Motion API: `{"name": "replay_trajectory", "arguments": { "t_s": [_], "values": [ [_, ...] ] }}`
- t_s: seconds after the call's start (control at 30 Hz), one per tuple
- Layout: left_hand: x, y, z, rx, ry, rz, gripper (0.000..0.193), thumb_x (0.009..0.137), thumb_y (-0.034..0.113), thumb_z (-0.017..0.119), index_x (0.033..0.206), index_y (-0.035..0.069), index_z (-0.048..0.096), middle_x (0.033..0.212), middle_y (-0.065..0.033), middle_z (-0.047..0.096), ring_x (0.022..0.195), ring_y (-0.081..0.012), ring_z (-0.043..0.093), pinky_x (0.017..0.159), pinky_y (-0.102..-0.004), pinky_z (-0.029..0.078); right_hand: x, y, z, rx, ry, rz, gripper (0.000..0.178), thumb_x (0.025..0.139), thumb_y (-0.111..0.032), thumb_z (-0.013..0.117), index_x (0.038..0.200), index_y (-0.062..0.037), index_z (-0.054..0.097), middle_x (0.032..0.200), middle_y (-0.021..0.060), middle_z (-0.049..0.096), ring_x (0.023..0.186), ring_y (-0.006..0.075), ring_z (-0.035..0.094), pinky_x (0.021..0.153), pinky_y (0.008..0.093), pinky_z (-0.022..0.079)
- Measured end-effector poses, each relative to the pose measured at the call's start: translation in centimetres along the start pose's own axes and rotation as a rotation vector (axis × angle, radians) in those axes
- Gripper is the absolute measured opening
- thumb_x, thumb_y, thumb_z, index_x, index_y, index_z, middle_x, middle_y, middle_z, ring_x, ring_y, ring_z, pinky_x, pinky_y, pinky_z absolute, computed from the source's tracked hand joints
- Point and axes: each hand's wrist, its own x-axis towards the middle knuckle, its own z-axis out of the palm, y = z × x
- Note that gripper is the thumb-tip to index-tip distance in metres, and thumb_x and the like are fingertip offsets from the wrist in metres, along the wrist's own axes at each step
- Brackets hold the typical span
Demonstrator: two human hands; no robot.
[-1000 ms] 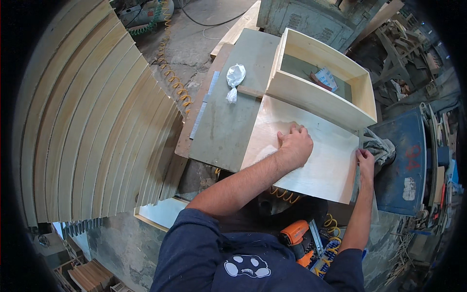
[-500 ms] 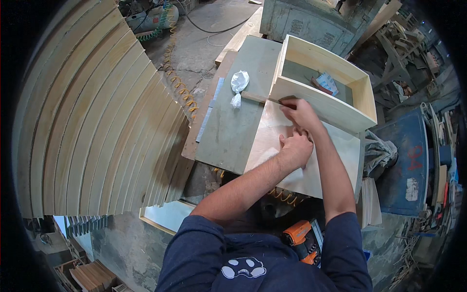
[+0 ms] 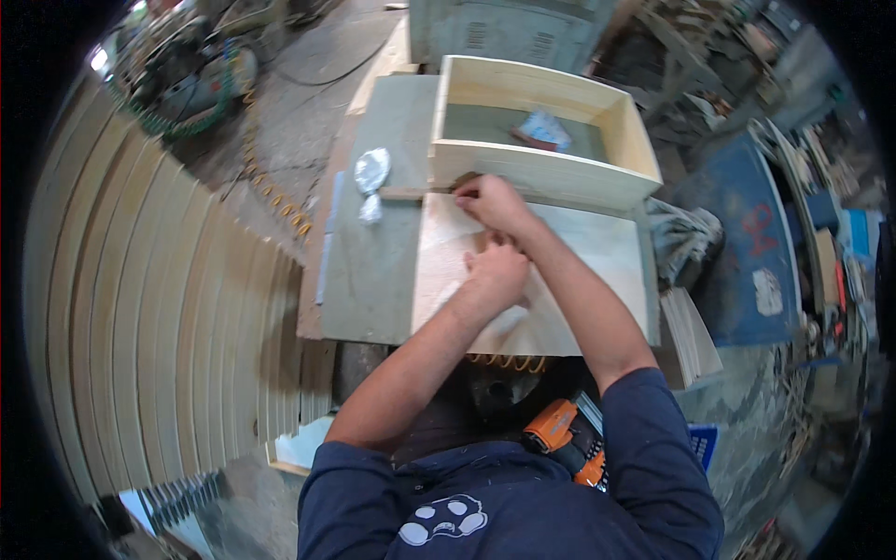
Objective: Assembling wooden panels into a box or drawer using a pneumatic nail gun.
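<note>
A pale plywood panel (image 3: 579,280) lies on the grey-green table, and both my hands work over it. My right hand (image 3: 495,201) is closed on a small flat brown piece (image 3: 466,179) beside the near wall of an open wooden box frame (image 3: 551,168). Just below it, my left hand (image 3: 499,271) rests low over the panel with its fingers curled. My right wrist partly covers those fingers, so what they hold, if anything, is hidden. A thin wooden strip (image 3: 403,194) reaches left from beside my right hand toward a twisted whitish plastic bag (image 3: 371,173).
Inside the box frame lies sandpaper (image 3: 543,131) with a blue-and-white backing. Tall stacked wooden boards (image 3: 177,317) fill the left. An orange nail gun (image 3: 555,429) is close to my body. A blue metal panel (image 3: 747,252) stands right, and a yellow coiled hose (image 3: 271,191) hangs behind.
The view has shifted, so the table and box frame appear farther left. Both hands stay close together over the panel, the right one still by the box wall.
</note>
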Motion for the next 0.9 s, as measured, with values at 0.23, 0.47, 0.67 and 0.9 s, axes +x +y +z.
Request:
{"name": "replay_trajectory", "arguments": {
  "t_s": [0.23, 0.47, 0.67, 0.9],
  "values": [
    [-0.5, -0.3, 0.1, -0.057, 0.093, 0.044, 0.08, 0.059, 0.032, 0.084, 0.126, 0.005, 0.05, 0.135, -0.0232, 0.041, 0.125, -0.0441, 0.039, 0.098, -0.0472, 0.044, -10.7, 1.2, -5.0, -0.011, 0.296, -0.17, 0.033, 0.08, -0.015, 0.068, 0.111, -0.0027, 0.065, 0.106, 0.0188, 0.065, 0.099, 0.031, 0.063, 0.086, 0.035, 0.048],
    [0.3, -0.1, -0.4, -0.037, 0.067, 0.067, 0.085, 0.059, 0.031, 0.084, 0.131, 0.007, 0.044, 0.135, -0.0192, 0.039, 0.126, -0.0405, 0.038, 0.087, -0.06, 0.05, -28.9, 8.4, -12.2, -0.147, 0.485, 0.256, 0.032, 0.076, -0.016, 0.071, 0.105, -0.0025, 0.065, 0.11, 0.0154, 0.063, 0.104, 0.0302, 0.059, 0.092, 0.0357, 0.045],
    [-0.1, -0.6, -0.9, -0.046, 0.075, 0.112, 0.081, 0.062, 0.029, 0.083, 0.13, 0.005, 0.047, 0.134, -0.0209, 0.043, 0.124, -0.0398, 0.041, 0.1, -0.0424, 0.043, -36.6, 8.4, -10.1, -0.082, 0.399, 0.303, 0.033, 0.076, -0.014, 0.074, 0.105, -0.0045, 0.064, 0.115, 0.0101, 0.061, 0.109, 0.0241, 0.057, 0.093, 0.0336, 0.044],
    [0.2, -0.2, -1.0, -0.044, -0.007, 0.086, 0.083, 0.066, 0.032, 0.08, 0.136, 0.005, 0.043, 0.141, -0.0258, 0.036, 0.131, -0.0349, 0.038, 0.107, -0.0404, 0.034, -36.8, 10.3, -9.1, -0.069, 0.481, 0.149, 0.025, 0.079, -0.008, 0.07, 0.103, -0.0022, 0.065, 0.102, 0.0119, 0.067, 0.096, 0.0243, 0.064, 0.085, 0.0309, 0.049]
  ]
}}
